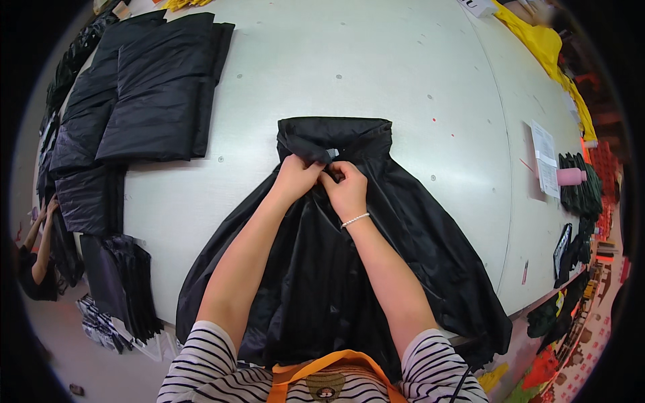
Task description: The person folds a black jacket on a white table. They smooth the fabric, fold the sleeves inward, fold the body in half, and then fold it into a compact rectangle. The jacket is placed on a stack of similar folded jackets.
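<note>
A black jacket (430, 235) lies spread on the pale table in front of me, its collar (334, 125) away from me and its lower part hanging over the near edge. My left hand (299, 176) is closed on the collar's front edge. Right beside it, my right hand (347, 188) pinches the front of the jacket just below the collar, fingers curled together. Between and above my fingertips shows a small grey-white label (332, 154) inside the neck. Exactly what sits between the fingertips is hidden.
Folded black garments (158, 94) are stacked at the far left, with more black cloth (121, 282) hanging off the left edge. A white paper (545, 158) and a pink spool (571, 176) are at the right. Yellow fabric (537, 40) lines the far right edge. Another person's arms (44, 238) show at far left.
</note>
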The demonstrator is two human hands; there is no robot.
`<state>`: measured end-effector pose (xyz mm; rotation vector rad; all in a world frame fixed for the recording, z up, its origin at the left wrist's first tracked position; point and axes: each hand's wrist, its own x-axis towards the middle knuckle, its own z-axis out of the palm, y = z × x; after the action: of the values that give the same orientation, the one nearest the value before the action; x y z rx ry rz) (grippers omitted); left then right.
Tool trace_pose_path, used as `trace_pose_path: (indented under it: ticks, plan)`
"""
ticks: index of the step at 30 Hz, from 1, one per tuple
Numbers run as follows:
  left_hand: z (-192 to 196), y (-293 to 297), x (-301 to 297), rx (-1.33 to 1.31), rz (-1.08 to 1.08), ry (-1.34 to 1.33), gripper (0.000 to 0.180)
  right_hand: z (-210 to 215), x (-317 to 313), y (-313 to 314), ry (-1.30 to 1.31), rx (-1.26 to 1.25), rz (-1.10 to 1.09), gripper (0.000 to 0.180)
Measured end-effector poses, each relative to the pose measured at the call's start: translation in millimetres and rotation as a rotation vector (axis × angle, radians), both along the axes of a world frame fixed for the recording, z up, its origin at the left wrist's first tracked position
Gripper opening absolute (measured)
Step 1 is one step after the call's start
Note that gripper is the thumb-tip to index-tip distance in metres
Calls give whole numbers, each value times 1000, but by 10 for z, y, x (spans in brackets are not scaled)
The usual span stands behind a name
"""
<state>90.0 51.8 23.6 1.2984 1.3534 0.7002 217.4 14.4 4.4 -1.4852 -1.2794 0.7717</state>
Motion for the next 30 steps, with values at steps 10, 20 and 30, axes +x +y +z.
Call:
trace_pose_path:
  ticks: [10, 20, 30]
  plan:
    - [472, -993, 135, 273, -55, 591, 29, -47, 169, -46, -287, -4, 51, 16]
    - [355, -2263, -23, -101, -441, 752, 54, 586, 453, -1987, -407, -594, 95, 29]
    - [63, -2075, -42, -112, -292, 683, 49, 270, 117, -2266, -177, -205, -26, 12]
